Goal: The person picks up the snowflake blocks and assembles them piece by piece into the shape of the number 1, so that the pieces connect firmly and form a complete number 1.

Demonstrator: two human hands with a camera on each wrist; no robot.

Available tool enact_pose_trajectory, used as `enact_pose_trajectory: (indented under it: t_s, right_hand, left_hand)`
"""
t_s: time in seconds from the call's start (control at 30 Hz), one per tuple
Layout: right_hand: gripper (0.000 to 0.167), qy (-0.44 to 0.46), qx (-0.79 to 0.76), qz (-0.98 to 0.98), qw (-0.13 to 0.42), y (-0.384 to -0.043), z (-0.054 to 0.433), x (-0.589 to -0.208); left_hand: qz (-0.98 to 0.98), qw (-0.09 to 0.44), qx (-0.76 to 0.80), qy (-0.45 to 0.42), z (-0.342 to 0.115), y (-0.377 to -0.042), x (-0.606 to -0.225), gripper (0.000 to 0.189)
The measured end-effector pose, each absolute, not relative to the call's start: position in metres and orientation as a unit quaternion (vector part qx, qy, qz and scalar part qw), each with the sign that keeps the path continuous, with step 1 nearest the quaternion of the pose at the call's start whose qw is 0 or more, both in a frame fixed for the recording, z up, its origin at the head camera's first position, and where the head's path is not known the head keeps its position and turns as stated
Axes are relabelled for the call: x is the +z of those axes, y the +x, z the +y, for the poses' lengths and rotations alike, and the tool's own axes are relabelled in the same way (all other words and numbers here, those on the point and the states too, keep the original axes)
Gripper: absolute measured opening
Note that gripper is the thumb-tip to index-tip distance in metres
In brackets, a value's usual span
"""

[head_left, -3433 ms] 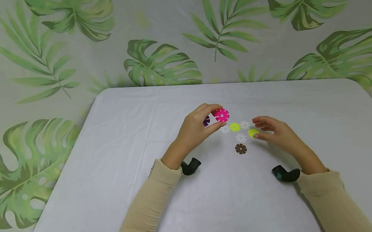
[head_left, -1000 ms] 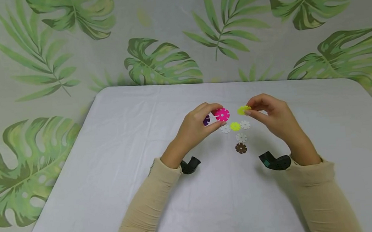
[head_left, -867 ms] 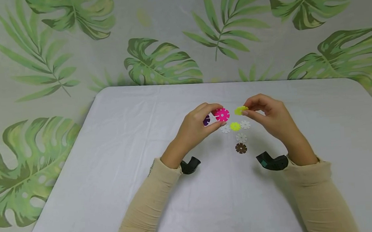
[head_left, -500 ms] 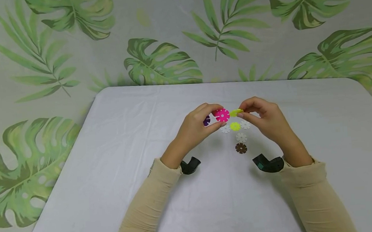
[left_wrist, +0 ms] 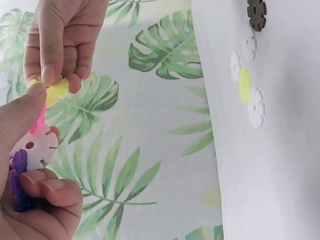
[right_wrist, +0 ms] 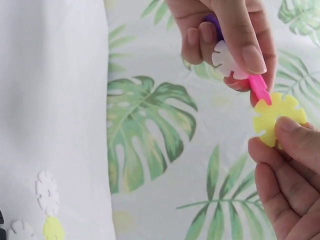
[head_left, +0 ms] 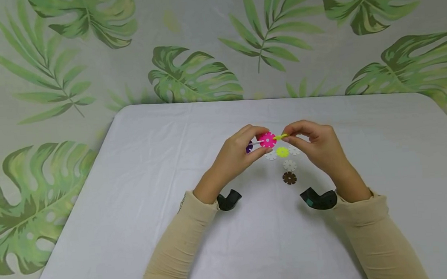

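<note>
My left hand (head_left: 233,151) holds a short chain of notched plastic discs up over the table. In the left wrist view the chain runs from a purple disc (left_wrist: 20,180) through a white disc (left_wrist: 37,150) to a pink disc, seen face-on (head_left: 267,139) in the head view. Thumb and fingers of my right hand (head_left: 320,148) pinch a yellow disc (right_wrist: 277,120). Its rim meets the edge of the pink disc, the two set crosswise, a notch at the contact in the right wrist view. Part of the purple disc is hidden behind the left fingers.
Below the hands, loose discs lie on the white-covered table (head_left: 134,196): a yellow one (head_left: 282,152), several white ones (head_left: 290,165) and a brown one (head_left: 289,178). Black wrist devices (head_left: 229,199) hang at both cuffs. A leaf-patterned cloth stands behind the table.
My right hand has picked up a yellow disc from the table's right-hand group, brought it left to the pink disc and turned it nearly edge-on. My left hand has barely moved.
</note>
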State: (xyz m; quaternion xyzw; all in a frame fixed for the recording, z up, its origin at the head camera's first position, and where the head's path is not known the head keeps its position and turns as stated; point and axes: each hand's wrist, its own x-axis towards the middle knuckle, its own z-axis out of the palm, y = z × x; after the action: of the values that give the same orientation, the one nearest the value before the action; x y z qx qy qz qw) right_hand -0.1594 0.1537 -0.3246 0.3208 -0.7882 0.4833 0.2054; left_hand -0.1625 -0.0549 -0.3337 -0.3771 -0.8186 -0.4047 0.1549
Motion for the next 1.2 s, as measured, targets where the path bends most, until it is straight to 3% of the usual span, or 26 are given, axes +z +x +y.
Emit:
enact_pose_trajectory:
  t_s: [0.77, 0.93, 1.2]
  right_hand:
    - [0.024, 0.303, 0.532, -0.774, 0.161, -0.1578, 0.1521, -0.3264]
    - [0.028, 0.303, 0.549, -0.767, 0.140, -0.1579, 0.1508, -0.3281]
    - [0.028, 0.291, 0.572, -0.761, 0.096, -0.1556, 0.1465, -0.3288]
  left_hand:
    - [-0.809, 0.121, -0.416, -0.397, -0.0558, -0.1651, -0.3338, 0.044]
    - [-0.807, 0.132, -0.415, -0.399, -0.0556, -0.1636, -0.3330, 0.052]
    - [-0.809, 0.173, -0.392, -0.401, -0.0534, -0.1623, -0.3348, 0.046]
